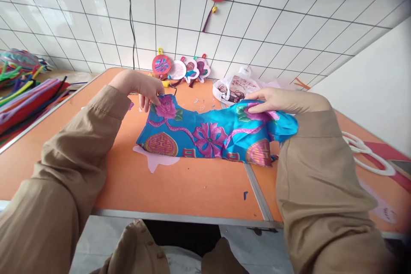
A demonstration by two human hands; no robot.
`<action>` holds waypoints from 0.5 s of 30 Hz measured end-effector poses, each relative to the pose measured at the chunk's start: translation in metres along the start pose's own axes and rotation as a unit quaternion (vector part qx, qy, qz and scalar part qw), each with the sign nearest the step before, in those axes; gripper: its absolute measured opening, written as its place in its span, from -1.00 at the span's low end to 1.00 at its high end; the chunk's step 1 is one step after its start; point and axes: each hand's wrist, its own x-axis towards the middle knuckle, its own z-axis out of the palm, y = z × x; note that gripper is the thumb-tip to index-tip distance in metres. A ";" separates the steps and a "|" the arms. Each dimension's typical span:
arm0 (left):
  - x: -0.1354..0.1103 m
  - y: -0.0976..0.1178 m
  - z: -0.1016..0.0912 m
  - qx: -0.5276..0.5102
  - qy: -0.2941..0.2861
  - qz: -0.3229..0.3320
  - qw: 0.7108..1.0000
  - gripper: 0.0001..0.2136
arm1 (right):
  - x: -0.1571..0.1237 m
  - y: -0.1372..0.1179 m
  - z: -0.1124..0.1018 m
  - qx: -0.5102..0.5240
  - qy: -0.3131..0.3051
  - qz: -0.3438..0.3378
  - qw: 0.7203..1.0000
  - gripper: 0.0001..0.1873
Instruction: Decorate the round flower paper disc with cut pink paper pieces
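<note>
A piece of shiny blue fabric (210, 139) with pink flowers and ribbons stretches between my hands, above the orange table. Its upper left corner is pinched by my left hand (144, 90). My right hand (272, 100) grips the upper right part, where the cloth bunches and hangs toward my sleeve. Under the fabric's lower left edge lies a pale pink cut-out shape (157, 162), only partly showing.
Several round and flower-shaped ornaments (161, 65) lean on the tiled wall. A white plastic bag (236, 87) lies at the back of the orange table (199, 188). Colourful pipe cleaners (30, 102) lie at left, white rings (374, 160) at right.
</note>
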 end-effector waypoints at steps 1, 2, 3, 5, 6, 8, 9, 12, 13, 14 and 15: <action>-0.001 0.000 0.000 0.000 -0.002 0.000 1.000 -0.81 | 0.000 0.000 0.001 0.004 -0.001 0.000 1.000 -0.43; -0.002 0.000 0.000 -0.003 -0.002 0.003 1.000 -0.80 | 0.000 0.000 0.001 0.002 0.001 -0.002 1.000 -0.45; -0.002 0.000 0.000 -0.004 -0.009 -0.004 1.000 -0.79 | -0.001 0.000 0.001 -0.005 0.005 -0.005 1.000 -0.47; -0.002 -0.002 0.000 -0.007 -0.009 -0.010 1.000 -0.78 | -0.002 -0.002 0.002 -0.026 0.009 -0.010 1.000 -0.50; -0.002 -0.002 0.000 -0.007 -0.006 -0.010 1.000 -0.78 | -0.003 -0.004 0.001 -0.038 0.010 -0.011 0.999 -0.51; -0.002 -0.003 -0.001 -0.007 0.004 0.001 1.000 -0.78 | -0.005 -0.008 0.001 -0.059 0.015 -0.013 0.998 -0.54; -0.003 -0.004 -0.001 -0.007 0.007 0.005 1.000 -0.79 | -0.006 -0.009 0.002 -0.067 0.017 -0.016 0.997 -0.55; -0.006 -0.002 -0.002 -0.012 0.015 0.002 1.000 -0.81 | -0.010 -0.014 0.003 -0.075 0.029 -0.028 0.996 -0.56; -0.007 -0.001 -0.002 -0.015 0.023 0.005 1.000 -0.82 | -0.012 -0.015 0.004 -0.076 0.033 -0.033 0.996 -0.57; -0.009 -0.001 -0.003 -0.016 0.027 0.008 0.999 -0.84 | -0.013 -0.016 0.004 -0.075 0.043 -0.037 0.996 -0.57; -0.011 0.000 -0.003 -0.016 0.029 0.013 0.999 -0.86 | -0.014 -0.016 0.005 -0.069 0.054 -0.040 0.995 -0.58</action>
